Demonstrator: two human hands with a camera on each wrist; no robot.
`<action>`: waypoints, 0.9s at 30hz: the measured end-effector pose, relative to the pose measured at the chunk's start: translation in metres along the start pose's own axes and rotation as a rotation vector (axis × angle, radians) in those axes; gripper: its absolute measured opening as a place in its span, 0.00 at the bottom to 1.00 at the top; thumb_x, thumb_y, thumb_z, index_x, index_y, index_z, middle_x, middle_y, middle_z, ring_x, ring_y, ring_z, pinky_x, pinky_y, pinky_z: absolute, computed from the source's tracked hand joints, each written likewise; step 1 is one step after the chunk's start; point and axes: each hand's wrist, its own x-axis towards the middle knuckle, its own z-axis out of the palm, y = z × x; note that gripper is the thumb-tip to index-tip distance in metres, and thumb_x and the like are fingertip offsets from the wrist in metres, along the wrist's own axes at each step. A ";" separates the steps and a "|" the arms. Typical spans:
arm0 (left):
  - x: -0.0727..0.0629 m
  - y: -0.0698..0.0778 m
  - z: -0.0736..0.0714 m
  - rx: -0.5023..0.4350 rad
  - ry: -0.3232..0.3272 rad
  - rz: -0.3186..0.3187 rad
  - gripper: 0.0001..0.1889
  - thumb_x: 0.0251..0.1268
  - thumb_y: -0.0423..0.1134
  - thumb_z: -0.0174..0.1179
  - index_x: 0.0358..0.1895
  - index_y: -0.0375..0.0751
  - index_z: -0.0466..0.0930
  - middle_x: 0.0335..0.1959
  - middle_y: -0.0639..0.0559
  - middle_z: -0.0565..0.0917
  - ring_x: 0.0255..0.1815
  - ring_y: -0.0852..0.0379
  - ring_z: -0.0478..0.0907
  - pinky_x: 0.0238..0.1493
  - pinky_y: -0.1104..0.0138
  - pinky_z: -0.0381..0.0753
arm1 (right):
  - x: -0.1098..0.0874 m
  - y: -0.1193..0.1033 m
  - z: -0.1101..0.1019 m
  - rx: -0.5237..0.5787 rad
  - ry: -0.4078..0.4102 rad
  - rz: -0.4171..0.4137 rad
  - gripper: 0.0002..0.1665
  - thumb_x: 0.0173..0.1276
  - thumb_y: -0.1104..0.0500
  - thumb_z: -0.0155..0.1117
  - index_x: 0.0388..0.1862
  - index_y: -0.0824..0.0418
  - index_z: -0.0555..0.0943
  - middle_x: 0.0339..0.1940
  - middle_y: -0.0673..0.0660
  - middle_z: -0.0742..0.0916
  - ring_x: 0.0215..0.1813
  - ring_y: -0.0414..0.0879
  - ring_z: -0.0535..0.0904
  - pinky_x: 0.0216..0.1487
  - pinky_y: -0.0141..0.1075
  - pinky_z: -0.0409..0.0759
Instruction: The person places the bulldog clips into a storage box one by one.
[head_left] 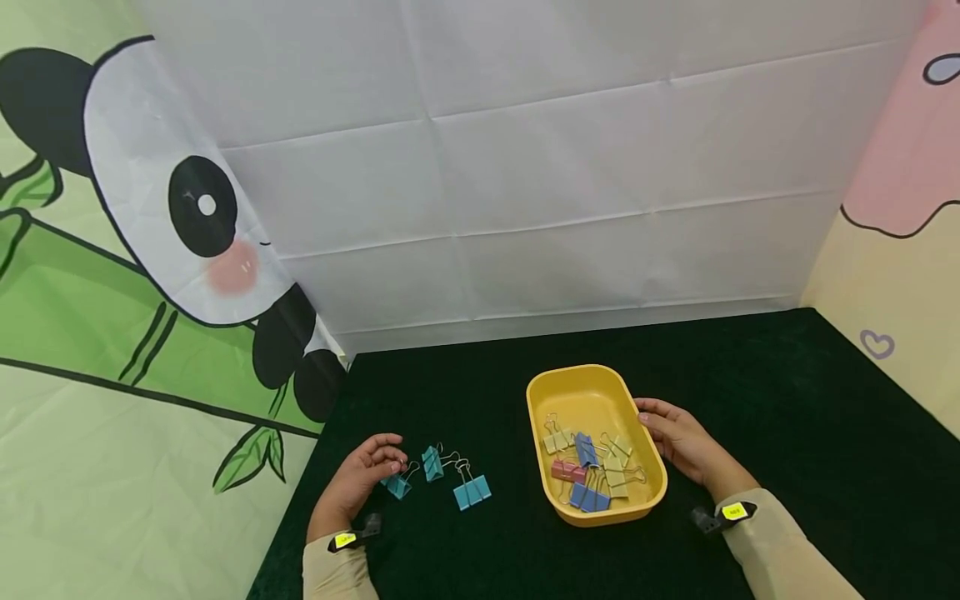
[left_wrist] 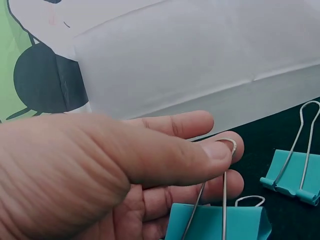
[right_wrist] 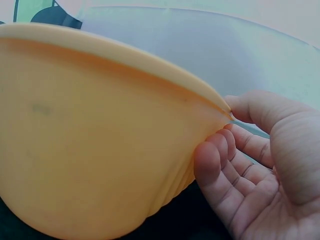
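Observation:
My left hand (head_left: 354,485) pinches the wire handle of a teal binder clip (left_wrist: 215,222) between thumb and fingers. The clip's body hangs below the fingertips, at the left of the table. Just right of it lie two more teal clips, one on its side (head_left: 432,463) and one flat (head_left: 472,492). My right hand (head_left: 688,447) grips the right side of a yellow plastic bin (head_left: 581,392), its thumb at the rim and its fingers against the outer wall (right_wrist: 100,135). Inside the bin are a red clip (head_left: 568,472), a blue clip (head_left: 589,498), a yellow clip (head_left: 617,477) and several others.
A dark green cloth (head_left: 442,392) covers the table. Behind it hangs a white sheet (head_left: 525,208), with a panda-printed sheet (head_left: 135,192) at the left and a pink and cream one (head_left: 900,275) at the right.

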 end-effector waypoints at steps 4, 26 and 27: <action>0.001 0.002 0.004 0.009 0.041 -0.038 0.26 0.74 0.31 0.57 0.67 0.23 0.60 0.43 0.54 0.85 0.45 0.59 0.83 0.52 0.66 0.81 | 0.000 0.000 -0.002 0.001 -0.005 -0.003 0.32 0.78 0.51 0.58 0.73 0.65 0.64 0.59 0.60 0.83 0.52 0.50 0.85 0.53 0.40 0.84; 0.007 0.017 0.014 -0.043 0.451 -0.191 0.24 0.70 0.37 0.64 0.64 0.33 0.69 0.46 0.48 0.89 0.43 0.55 0.88 0.47 0.62 0.82 | 0.001 0.000 -0.008 -0.017 -0.009 -0.009 0.34 0.80 0.51 0.56 0.75 0.66 0.61 0.60 0.61 0.82 0.53 0.49 0.85 0.53 0.40 0.84; 0.007 0.019 0.014 -0.044 0.461 -0.186 0.23 0.70 0.38 0.64 0.62 0.33 0.70 0.47 0.48 0.89 0.43 0.55 0.88 0.47 0.62 0.82 | 0.001 0.000 -0.008 -0.018 -0.013 -0.010 0.34 0.80 0.51 0.56 0.75 0.66 0.60 0.60 0.61 0.82 0.53 0.49 0.85 0.53 0.40 0.84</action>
